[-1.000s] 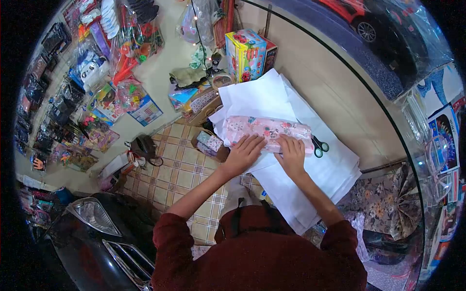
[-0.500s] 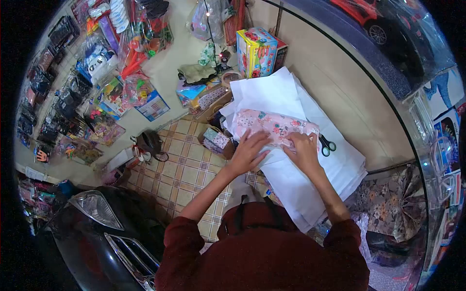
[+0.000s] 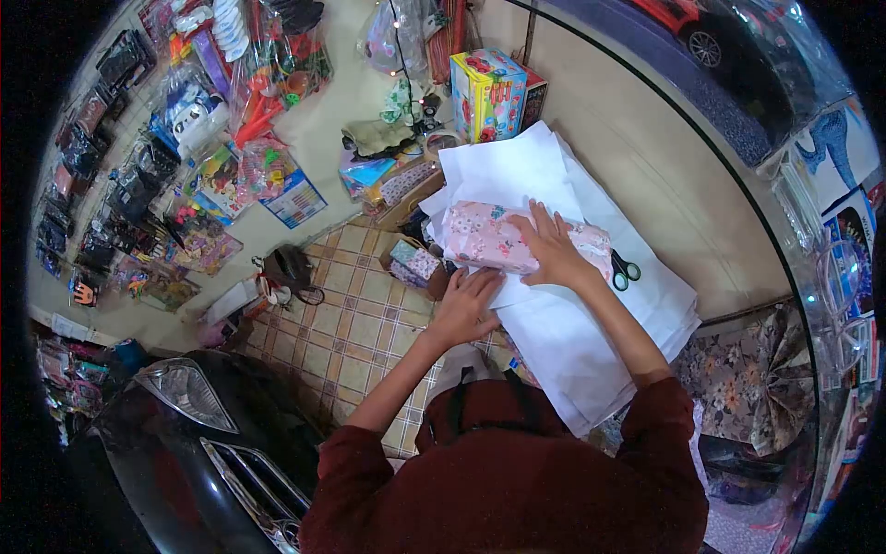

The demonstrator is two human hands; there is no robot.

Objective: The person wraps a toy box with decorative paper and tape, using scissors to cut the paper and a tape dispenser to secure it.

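A box-like parcel in pink floral wrapping paper (image 3: 489, 236) lies on a stack of white paper sheets (image 3: 572, 346). My right hand (image 3: 552, 249) rests across the top of the parcel, fingers spread and pointing away from me. Along the parcel's near left edge lies my left hand (image 3: 466, 305), its fingers stretched out and the tips by the lower side. Neither hand is closed round anything. Scissors with dark green handles (image 3: 625, 270) lie just right of the parcel, their blades partly hidden by it.
Behind the sheets stands a colourful toy box (image 3: 489, 97). A small carton with patterned packets (image 3: 413, 263) is left of my left hand. A black motorbike (image 3: 185, 443) takes up the lower left, and a glass edge (image 3: 738, 175) curves along the right. Packaged goods hang on the left wall.
My right hand has moved from the parcel's near edge up onto its top. My left hand has slid slightly down, off the top to the near edge.
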